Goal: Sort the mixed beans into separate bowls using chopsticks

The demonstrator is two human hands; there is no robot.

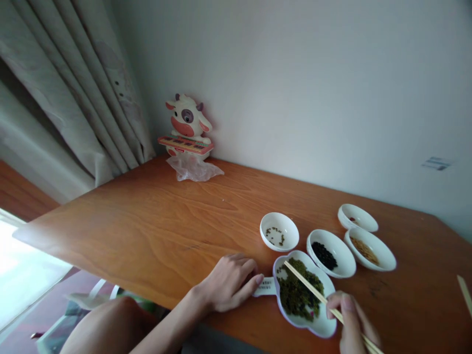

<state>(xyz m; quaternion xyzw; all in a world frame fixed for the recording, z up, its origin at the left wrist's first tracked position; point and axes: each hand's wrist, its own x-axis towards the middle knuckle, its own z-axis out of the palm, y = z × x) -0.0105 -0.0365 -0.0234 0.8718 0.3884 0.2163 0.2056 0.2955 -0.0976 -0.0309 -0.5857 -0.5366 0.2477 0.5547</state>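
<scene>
My left hand [232, 282] rests on the table, its fingers curled and its thumb over the end of the short handle of a white, purple-rimmed, scalloped dish [328, 322]. Dark green dried bits [295, 290] lie heaped in this dish, with a small pink piece among them. My right hand [352, 317] is closed around a pair of wooden chopsticks [306, 282], whose tips reach over the far left part of the green heap. Just behind the dish stands a white bowl [279, 221] with a few small greenish bits in it. Nothing shows clearly between the chopstick tips.
To the right are a white bowl [344, 248] of black bits, another bowl [385, 253] of light brown pieces, and a third bowl [363, 219] with a few reddish bits. A cow toy [186, 125] and a clear plastic bag [195, 169] are against the wall. A light stick [463, 292] shows at far right.
</scene>
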